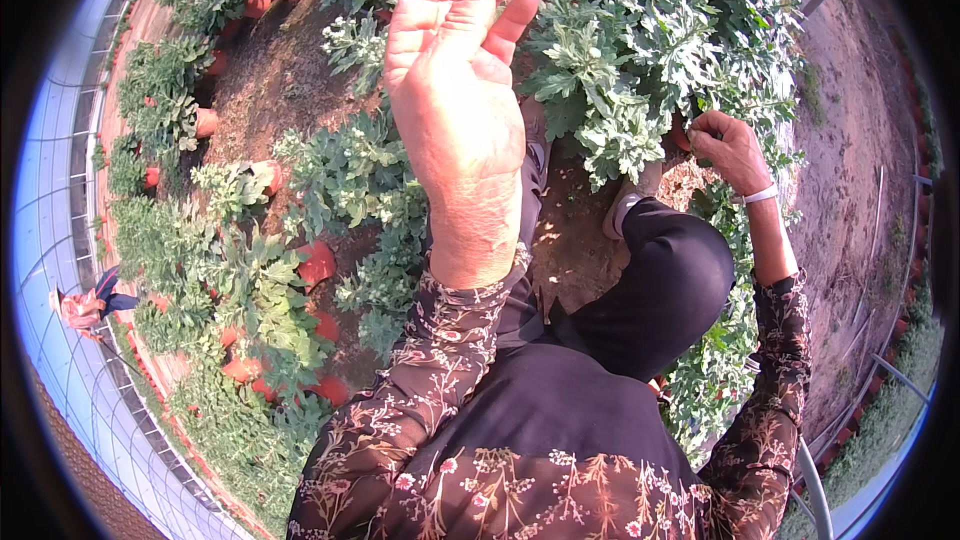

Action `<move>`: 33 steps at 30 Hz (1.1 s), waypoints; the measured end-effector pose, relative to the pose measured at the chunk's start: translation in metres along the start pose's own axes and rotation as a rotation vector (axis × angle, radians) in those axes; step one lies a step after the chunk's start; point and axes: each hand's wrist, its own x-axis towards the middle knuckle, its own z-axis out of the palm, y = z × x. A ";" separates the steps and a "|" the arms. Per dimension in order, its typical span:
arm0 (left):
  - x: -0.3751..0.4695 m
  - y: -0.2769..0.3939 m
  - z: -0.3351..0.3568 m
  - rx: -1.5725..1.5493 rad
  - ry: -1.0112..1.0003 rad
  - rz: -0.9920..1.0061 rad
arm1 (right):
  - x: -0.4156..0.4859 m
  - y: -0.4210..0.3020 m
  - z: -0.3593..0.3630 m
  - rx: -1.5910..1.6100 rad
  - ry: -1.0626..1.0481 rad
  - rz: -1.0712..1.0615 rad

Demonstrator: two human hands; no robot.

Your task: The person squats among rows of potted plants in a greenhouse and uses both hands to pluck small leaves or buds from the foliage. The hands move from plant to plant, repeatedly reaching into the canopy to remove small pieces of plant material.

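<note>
My left hand (459, 101) is raised close to the camera, palm up. Its fingers are apart and nothing lies in it. Lower down on the right, my right hand (731, 146), with a white band (759, 195) at the wrist, has curled fingers beside a reddish plant pot (679, 133). Its fingertips meet the pot's edge or lie just by it; whether they pinch something is hidden. Leafy potted plants with pale buds, perhaps chrysanthemums (619, 120), spread over that pot and in front of me. Another budded plant (345, 172) stands left of my left hand.
Rows of plants in red-orange pots (316, 264) run along the left. Bare soil (570, 240) lies between my legs, beside my bent knee (675, 285). Metal poles (814, 487) stand at the right. A person (86, 307) in a hat is far off at the left.
</note>
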 end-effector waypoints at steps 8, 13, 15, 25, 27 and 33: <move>0.053 0.002 -0.030 0.136 0.068 -0.066 | -0.001 -0.012 -0.004 -0.103 0.135 -0.254; 0.093 -0.072 -0.037 0.229 0.282 -0.358 | 0.010 -0.041 -0.012 -0.107 0.157 -0.273; 0.114 -0.100 -0.070 0.356 0.342 -0.347 | 0.025 -0.057 -0.006 -0.111 0.150 -0.325; 0.128 -0.208 -0.115 1.097 0.074 -0.370 | 0.122 -0.087 0.009 0.059 0.148 -0.297; 0.117 -0.207 -0.102 1.059 -0.033 -0.367 | 0.133 -0.089 0.012 0.072 0.176 -0.292; 0.114 -0.204 -0.107 0.980 -0.138 -0.416 | 0.158 -0.080 0.035 0.013 0.184 -0.349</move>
